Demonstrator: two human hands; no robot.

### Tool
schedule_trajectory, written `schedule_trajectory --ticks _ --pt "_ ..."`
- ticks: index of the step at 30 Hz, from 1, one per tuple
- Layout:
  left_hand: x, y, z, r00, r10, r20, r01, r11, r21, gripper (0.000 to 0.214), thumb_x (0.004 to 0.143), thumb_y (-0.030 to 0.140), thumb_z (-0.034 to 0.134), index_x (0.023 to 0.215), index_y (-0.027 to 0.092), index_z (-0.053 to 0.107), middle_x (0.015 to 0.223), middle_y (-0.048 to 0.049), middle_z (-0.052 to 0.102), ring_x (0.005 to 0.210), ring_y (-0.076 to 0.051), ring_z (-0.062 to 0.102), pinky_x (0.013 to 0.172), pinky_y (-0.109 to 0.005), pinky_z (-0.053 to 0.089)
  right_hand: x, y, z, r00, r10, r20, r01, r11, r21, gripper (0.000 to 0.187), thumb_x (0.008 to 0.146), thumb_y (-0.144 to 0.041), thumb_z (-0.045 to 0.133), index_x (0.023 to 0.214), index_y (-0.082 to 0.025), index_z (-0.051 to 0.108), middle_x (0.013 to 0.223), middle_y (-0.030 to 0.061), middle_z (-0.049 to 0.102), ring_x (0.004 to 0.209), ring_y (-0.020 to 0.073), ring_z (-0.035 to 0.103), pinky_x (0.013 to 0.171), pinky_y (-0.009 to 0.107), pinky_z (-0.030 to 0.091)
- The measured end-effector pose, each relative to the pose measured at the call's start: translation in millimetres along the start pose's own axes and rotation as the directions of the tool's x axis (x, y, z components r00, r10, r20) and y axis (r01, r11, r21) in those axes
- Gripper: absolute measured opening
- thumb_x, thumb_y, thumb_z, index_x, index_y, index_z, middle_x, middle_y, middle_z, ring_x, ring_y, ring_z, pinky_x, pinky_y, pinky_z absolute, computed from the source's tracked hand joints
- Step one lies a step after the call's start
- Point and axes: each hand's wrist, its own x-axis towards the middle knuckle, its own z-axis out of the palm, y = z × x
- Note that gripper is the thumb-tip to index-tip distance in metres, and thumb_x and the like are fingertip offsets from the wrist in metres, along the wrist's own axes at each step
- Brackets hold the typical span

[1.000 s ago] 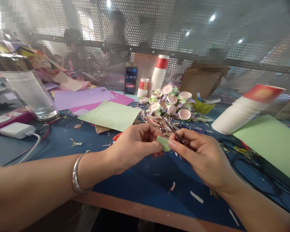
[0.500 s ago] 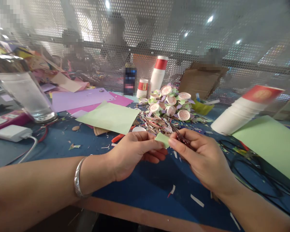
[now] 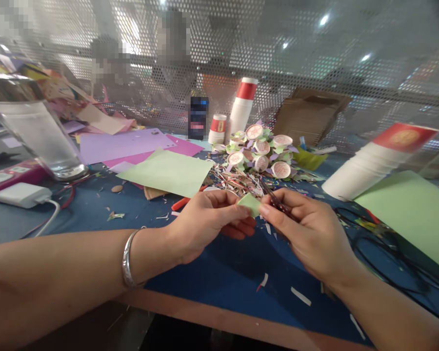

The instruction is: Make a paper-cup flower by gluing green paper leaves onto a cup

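Note:
Above the front of the blue table, my left hand (image 3: 214, 222) pinches a small light-green piece of paper (image 3: 249, 202) between thumb and fingers. The thumb of my right hand (image 3: 307, 224) meets the same paper at its right edge. In the right palm lies a slim dark pointed tool (image 3: 280, 204), mostly covered by the fingers; I cannot tell its kind. Beyond the hands are a heap of thin paper scraps (image 3: 232, 180) and a cluster of paper-cup bottoms (image 3: 261, 146) with green and purple paper pieces.
Left stand a clear water bottle (image 3: 46, 139) and a white charger (image 3: 24, 194). Purple paper (image 3: 124, 145) and a green sheet (image 3: 168, 170) lie mid-left. A leaning stack of paper cups (image 3: 376, 161), a larger green sheet (image 3: 413, 214) and black cables (image 3: 384, 253) occupy the right.
The small green paper is turned slightly, a corner now pointing up, and the left hand has shifted a little to the right. Both hands keep their grip. The view has tilted slightly.

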Motion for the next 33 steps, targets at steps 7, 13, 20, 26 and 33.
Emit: schedule_trajectory --ticks 7,13,20,26,33 --pt "5 1 -0.8 0.996 -0.041 -0.075 0.041 0.999 -0.005 0.017 0.088 0.013 0.066 0.073 0.015 0.059 0.069 -0.0008 0.072 0.058 -0.009 0.067 0.054 -0.018 0.050 -4 7 -3 0.993 0.119 0.022 -0.121 0.984 0.132 0.030 0.093 -0.051 0.072 0.090 -0.021 0.071 0.065 -0.0059 0.049 0.051 0.0067 0.029 0.044 0.026 0.020" --pt "5 4 -1.0 0.990 0.019 -0.141 -0.020 1.000 -0.006 0.020 0.087 0.016 0.066 0.069 0.015 0.058 0.063 0.0020 0.064 0.054 -0.005 0.058 0.051 -0.016 0.042 -5 11 -4 0.978 0.198 0.065 -0.205 0.969 0.136 0.037 0.096 -0.061 0.063 0.092 -0.024 0.066 0.060 -0.0084 0.028 0.051 0.0094 0.021 0.045 0.029 0.013" --pt "4 3 -1.9 0.984 0.095 -0.153 -0.101 0.994 -0.033 0.019 0.083 0.020 0.070 0.070 0.017 0.056 0.062 0.0038 0.062 0.055 -0.006 0.054 0.052 -0.017 0.040 -4 8 -4 0.974 0.200 0.111 -0.202 0.979 0.006 0.042 0.094 -0.063 0.065 0.087 -0.021 0.067 0.064 -0.0071 0.035 0.054 0.0084 0.025 0.046 0.026 0.018" --pt "3 4 -2.8 0.976 0.155 -0.150 -0.161 0.987 -0.024 0.020 0.085 0.022 0.069 0.071 0.018 0.056 0.065 0.0037 0.060 0.057 -0.006 0.052 0.055 -0.019 0.039 -4 9 -5 0.972 0.212 0.098 -0.210 0.977 -0.027 0.045 0.093 -0.064 0.065 0.084 -0.021 0.066 0.064 -0.0068 0.037 0.054 0.0083 0.027 0.046 0.025 0.020" --pt "0 3 0.3 0.987 0.149 -0.060 -0.148 0.989 0.020 0.019 0.084 0.022 0.068 0.071 0.019 0.054 0.065 0.0034 0.060 0.061 -0.008 0.052 0.056 -0.021 0.038 -3 3 -4 0.978 0.180 0.107 -0.172 0.982 -0.080 0.047 0.092 -0.067 0.064 0.087 -0.020 0.071 0.062 -0.0060 0.039 0.051 0.0085 0.027 0.041 0.026 0.018"
